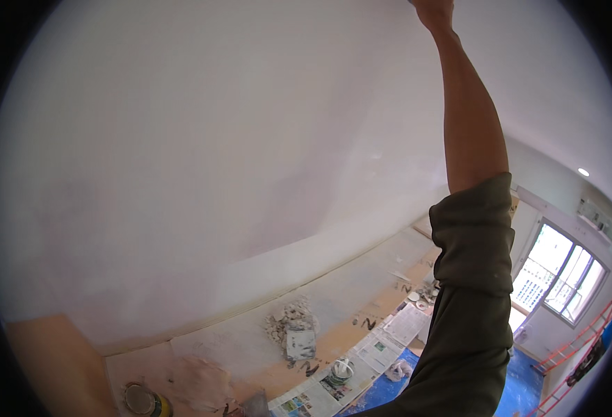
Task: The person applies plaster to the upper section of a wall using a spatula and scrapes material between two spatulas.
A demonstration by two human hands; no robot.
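Note:
My right arm, in a rolled dark olive sleeve, stretches up the right part of the view. My right hand [434, 10] is high by the white wall [202, 132], at the top edge of the picture. Its fingers are cut off by that edge, so what they hold, if anything, is hidden. A small dark bit shows beside the hand, too little to name. The wall surface carries pinkish-grey patches [299, 201], one with a straight lower edge. My left hand is out of view.
Below run cardboard sheets [389, 299] and newspapers [379, 347], with a rubble pile [282, 323], a pail [342, 372] and a round tin [139, 397]. A blue sheet [521, 389] covers floor. A red ladder [584, 340] stands right, near a window [563, 271].

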